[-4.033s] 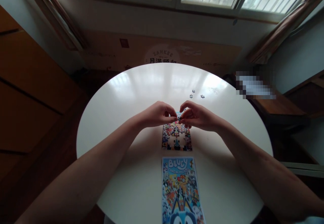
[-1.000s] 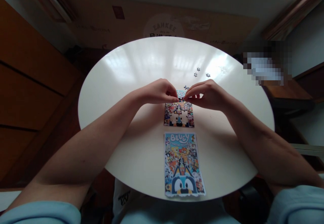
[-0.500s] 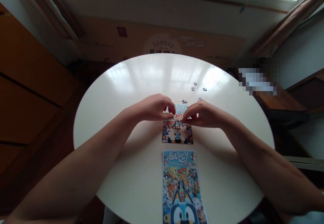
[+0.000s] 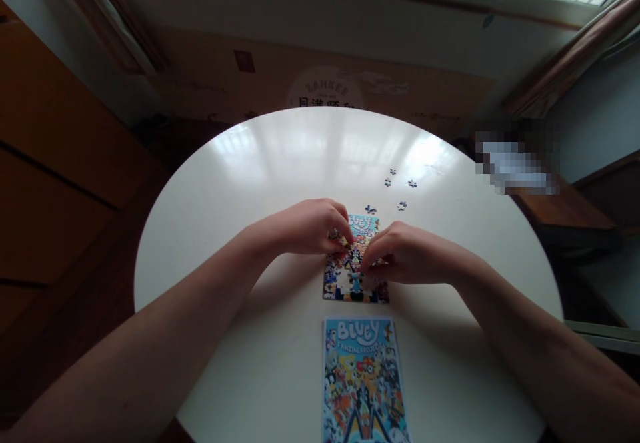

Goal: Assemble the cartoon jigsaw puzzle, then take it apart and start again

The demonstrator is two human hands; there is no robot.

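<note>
A small jigsaw puzzle [image 4: 363,223] with a crowded cartoon picture lies on the white table, with pale gaps in its lower part. My left hand [image 4: 325,228] reaches over its left side, thumb and forefinger closed together near its middle; whatever lies between them is hidden. Over the right side, my right hand [image 4: 400,253] pinches what looks like a puzzle piece at the gap, mostly covered by the fingers. Just below the puzzle lies a printed picture sheet [image 4: 360,369] with the same "Bluey" design.
Several loose pieces lie beyond the puzzle, among them one near its top edge [image 4: 371,209] and one farther right [image 4: 412,183]. The round white table [image 4: 210,209] has a curved far edge. A wooden bench [image 4: 570,206] stands to the right.
My right hand has moved down toward the puzzle's lower gap. The left hand has shifted slightly down and right. The view has tilted, so the table sits lower.
</note>
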